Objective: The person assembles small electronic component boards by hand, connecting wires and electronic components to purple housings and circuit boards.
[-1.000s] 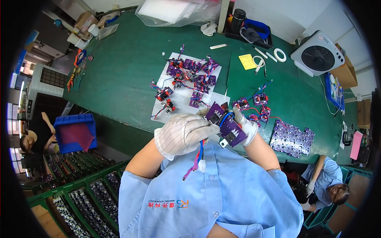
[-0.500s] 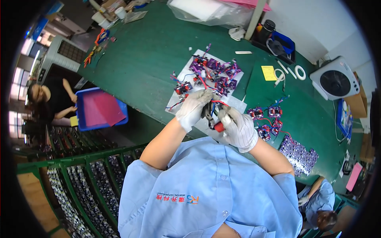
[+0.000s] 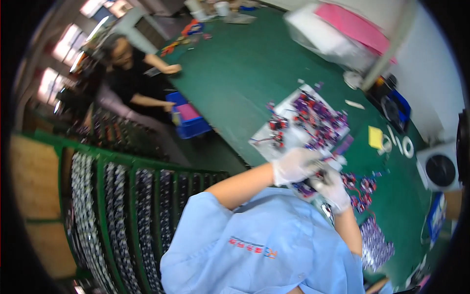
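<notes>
The left hand [image 3: 297, 166] and right hand [image 3: 333, 190] have their fingers curled closed around a purple board [image 3: 304, 190], on the person's side of the white sheet [image 3: 294, 137]. Gripping its edges, pressing gently, should serve best.

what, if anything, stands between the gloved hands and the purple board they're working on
Nothing visible: the left hand and right hand meet at the purple board; blur hides exactly where they touch it.
</notes>
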Demonstrator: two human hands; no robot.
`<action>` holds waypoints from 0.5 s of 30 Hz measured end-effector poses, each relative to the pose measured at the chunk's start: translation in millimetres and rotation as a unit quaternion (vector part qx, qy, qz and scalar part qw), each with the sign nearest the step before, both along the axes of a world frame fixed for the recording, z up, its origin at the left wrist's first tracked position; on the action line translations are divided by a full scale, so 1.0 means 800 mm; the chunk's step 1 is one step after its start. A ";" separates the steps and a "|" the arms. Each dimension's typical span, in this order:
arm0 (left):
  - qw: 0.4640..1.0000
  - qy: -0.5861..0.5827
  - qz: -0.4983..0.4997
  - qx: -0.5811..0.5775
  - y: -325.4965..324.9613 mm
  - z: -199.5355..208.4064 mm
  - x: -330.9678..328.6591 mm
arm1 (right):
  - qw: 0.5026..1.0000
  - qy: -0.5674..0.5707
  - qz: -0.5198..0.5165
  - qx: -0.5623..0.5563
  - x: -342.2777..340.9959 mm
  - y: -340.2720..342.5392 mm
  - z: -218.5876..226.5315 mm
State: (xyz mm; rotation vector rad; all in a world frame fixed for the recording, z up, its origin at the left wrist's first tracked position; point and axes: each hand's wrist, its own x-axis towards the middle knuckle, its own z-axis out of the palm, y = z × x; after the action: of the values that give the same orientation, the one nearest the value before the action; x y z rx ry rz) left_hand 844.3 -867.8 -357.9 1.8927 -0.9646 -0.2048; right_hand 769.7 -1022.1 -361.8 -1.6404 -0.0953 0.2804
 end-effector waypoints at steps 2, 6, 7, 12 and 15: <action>1.000 -0.004 0.022 -0.001 -0.003 0.015 -0.013 | 0.996 0.012 -0.083 0.005 -0.010 0.000 -0.008; 0.998 -0.044 0.054 -0.009 -0.016 0.022 -0.024 | 0.973 0.036 -0.211 0.083 -0.031 -0.024 -0.037; 0.999 -0.027 0.030 0.009 -0.013 0.034 -0.025 | 0.980 0.002 -0.200 0.000 -0.035 -0.038 -0.049; 0.999 0.021 0.014 -0.019 -0.002 0.021 -0.021 | 0.962 0.037 -0.261 0.074 -0.040 -0.024 -0.042; 0.991 0.063 0.058 -0.101 0.015 0.014 -0.015 | 0.960 0.044 -0.270 0.056 -0.042 -0.007 -0.019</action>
State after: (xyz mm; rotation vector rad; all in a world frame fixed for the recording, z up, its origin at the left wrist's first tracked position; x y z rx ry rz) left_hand 832.4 -855.9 -346.6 1.7220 -0.7592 -0.1508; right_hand 735.9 -1027.8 -377.0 -1.4749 0.3938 -0.0709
